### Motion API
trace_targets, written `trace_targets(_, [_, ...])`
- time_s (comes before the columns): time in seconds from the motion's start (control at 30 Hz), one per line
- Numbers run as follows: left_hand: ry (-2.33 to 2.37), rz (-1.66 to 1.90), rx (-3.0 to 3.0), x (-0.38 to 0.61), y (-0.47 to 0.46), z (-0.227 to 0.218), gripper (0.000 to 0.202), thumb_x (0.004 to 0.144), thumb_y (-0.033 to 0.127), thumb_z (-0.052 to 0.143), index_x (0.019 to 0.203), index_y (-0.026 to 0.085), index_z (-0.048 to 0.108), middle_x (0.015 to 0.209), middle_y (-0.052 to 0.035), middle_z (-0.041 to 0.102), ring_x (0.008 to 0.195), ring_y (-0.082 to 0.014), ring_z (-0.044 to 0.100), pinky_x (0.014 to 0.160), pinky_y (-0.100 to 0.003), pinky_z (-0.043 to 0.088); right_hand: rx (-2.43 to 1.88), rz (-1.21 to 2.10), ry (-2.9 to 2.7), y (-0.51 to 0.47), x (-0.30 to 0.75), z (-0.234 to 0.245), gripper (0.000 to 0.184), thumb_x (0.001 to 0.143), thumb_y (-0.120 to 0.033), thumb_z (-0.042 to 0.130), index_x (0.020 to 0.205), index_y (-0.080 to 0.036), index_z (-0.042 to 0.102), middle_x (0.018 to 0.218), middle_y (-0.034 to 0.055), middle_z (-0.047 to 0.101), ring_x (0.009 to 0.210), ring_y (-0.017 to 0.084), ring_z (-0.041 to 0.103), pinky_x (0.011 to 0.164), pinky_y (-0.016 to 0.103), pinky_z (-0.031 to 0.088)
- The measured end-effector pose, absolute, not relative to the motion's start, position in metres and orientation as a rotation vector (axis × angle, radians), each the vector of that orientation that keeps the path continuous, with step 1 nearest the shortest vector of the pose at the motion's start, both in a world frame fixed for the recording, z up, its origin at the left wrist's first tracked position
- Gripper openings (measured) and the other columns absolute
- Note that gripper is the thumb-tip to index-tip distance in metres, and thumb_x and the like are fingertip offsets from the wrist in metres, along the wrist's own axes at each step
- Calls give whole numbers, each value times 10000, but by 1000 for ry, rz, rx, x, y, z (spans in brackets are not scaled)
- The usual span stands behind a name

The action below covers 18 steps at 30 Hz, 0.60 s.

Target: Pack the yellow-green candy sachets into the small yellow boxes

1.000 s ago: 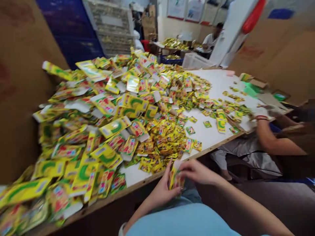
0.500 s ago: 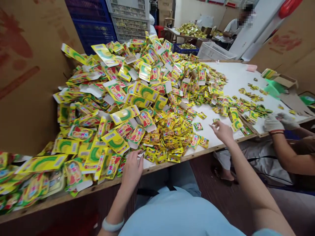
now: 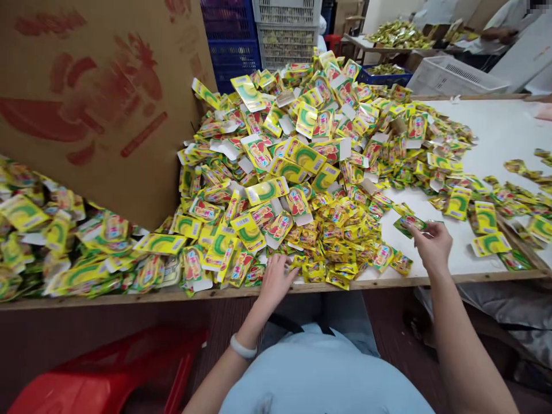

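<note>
My right hand (image 3: pixel 433 248) pinches a small green packet (image 3: pixel 409 224) between thumb and fingers, just above the white tabletop (image 3: pixel 399 190). My left hand (image 3: pixel 276 279) rests at the table's front edge, palm down, fingers loosely bent with the thumb apart. Its fingertips are beside a heap of small yellow packets (image 3: pixel 340 241); nothing is visible in them. Behind and left of that heap lies a large pile of yellow and green printed cartons (image 3: pixel 297 155), many with white flaps open.
A big cardboard box (image 3: pixel 107 103) stands on the left, among cartons. Blue crates (image 3: pixel 233 57) and grey crates (image 3: pixel 287 46) are stacked behind. A white crate (image 3: pixel 452 75) is beyond the table. A red stool (image 3: pixel 81 391) stands below left. Another person's arm (image 3: pixel 500 34) shows at top right.
The view has swung left, showing more of the cardboard box and the red stool. My right hand has closed on the green packet. My left hand has shifted slightly toward the small yellow packets.
</note>
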<state>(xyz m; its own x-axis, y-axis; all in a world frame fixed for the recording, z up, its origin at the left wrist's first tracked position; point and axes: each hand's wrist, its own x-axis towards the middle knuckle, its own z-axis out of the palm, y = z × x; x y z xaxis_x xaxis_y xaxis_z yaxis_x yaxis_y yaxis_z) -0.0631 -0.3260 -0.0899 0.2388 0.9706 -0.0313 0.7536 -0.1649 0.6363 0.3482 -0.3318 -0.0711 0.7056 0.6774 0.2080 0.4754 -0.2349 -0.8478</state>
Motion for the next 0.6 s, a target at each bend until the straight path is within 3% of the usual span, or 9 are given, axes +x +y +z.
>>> trace_targets(0.1, [1414,815,1649,-62,-324,-84,182,885,339,581,1001,202,555,938,-52,654,854,-217,648,816,-378,526,-1613,553,-738,-359,287,-50,515,571,-567,837,789,-208,540,680,-22,603,440,85,439,387,211,318])
trace_targets(0.2, [1255,906,1296,-57,-325,-74,471,856,454,629,1229,205,486,788,2,664,645,-174,652,672,-315,546,-1378,1190,-839,-373,212,-32,479,637,-564,819,883,-206,618,740,4,660,459,116,539,396,245,437])
trace_targets(0.27, [1190,869,1224,-53,-328,-65,577,815,502,676,1267,185,508,725,10,660,585,-162,631,622,-297,543,-1255,1447,-988,-373,175,-22,429,697,-560,786,883,-202,639,733,-12,630,463,113,556,429,259,484])
trace_targets(0.33, [1142,809,1231,-51,-333,-55,570,806,534,678,1221,156,583,746,-18,677,566,-154,614,588,-294,541,-1189,1479,-1222,-367,155,-14,367,774,-531,739,881,-187,668,761,-8,606,501,94,546,462,235,473])
trace_targets(0.47, [995,711,1237,-54,-341,-37,521,889,584,547,1167,158,663,935,-82,707,572,-151,615,539,-305,553,-1211,1182,-1704,-353,151,-2,224,896,-400,647,906,-179,688,730,-4,580,614,108,505,545,217,418])
trace_targets(0.6, [923,651,1313,-55,-346,-30,478,915,514,565,1257,187,633,1042,-91,709,717,-189,673,673,-341,593,-1256,1094,-1866,-352,154,-1,156,937,-327,585,990,-191,641,691,-20,575,590,120,489,574,237,420])
